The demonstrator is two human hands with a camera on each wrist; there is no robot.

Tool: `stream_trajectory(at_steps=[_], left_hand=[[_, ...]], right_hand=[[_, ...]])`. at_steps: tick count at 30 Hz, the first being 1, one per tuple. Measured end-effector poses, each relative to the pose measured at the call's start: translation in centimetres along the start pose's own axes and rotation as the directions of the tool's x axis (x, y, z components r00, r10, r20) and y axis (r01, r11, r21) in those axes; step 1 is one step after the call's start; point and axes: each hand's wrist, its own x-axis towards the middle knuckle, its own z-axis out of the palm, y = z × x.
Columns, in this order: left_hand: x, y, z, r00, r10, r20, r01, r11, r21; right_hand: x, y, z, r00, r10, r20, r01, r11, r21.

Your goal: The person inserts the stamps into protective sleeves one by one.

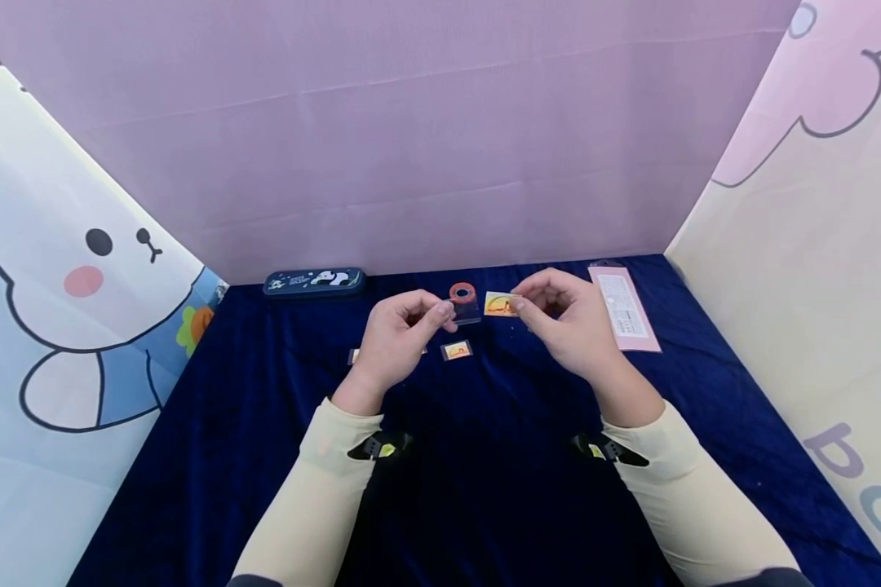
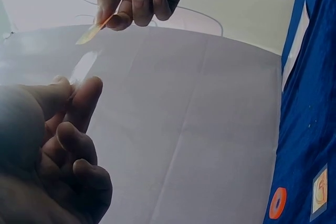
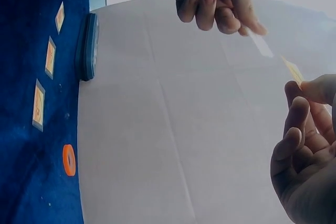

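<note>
Between thumb and index finger, my left hand (image 1: 395, 336) pinches a small clear plastic sleeve (image 1: 467, 312), which catches the light in the left wrist view. My right hand (image 1: 571, 324) pinches the edge of a small yellow picture card (image 1: 497, 305). Both are raised above the table, and in the wrist views a narrow gap separates the card's tip from the sleeve. Below lie several similar cards in clear sleeves, one (image 1: 456, 350) near the middle and others partly behind my left hand. In the right wrist view, three such cards stand in a row, the nearest card (image 3: 39, 106) lowest.
An orange-red ring, like a tape roll (image 3: 65, 160), lies on the dark blue cloth (image 1: 484, 489) beyond the hands. A dark blue pencil case (image 1: 289, 284) sits at the back left. At the back right is a pink packet with a white label (image 1: 624, 308). Fabric walls enclose three sides.
</note>
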Motion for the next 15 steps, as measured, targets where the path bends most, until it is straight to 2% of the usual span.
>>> stream_trajectory(at_steps=[7,15], left_hand=[[-0.04,0.11,-0.14,0.999,0.034,-0.001,-0.034,0.999,-0.030],[-0.08,0.35,-0.18,1.000,0.000,-0.013,-0.002,0.994,-0.107]], right_hand=[[0.08,-0.43,-0.20,1.000,-0.026,-0.010,0.026,0.999,-0.030],[-0.11,-0.11,-0.10,1.000,-0.011,-0.014,0.011,1.000,-0.020]])
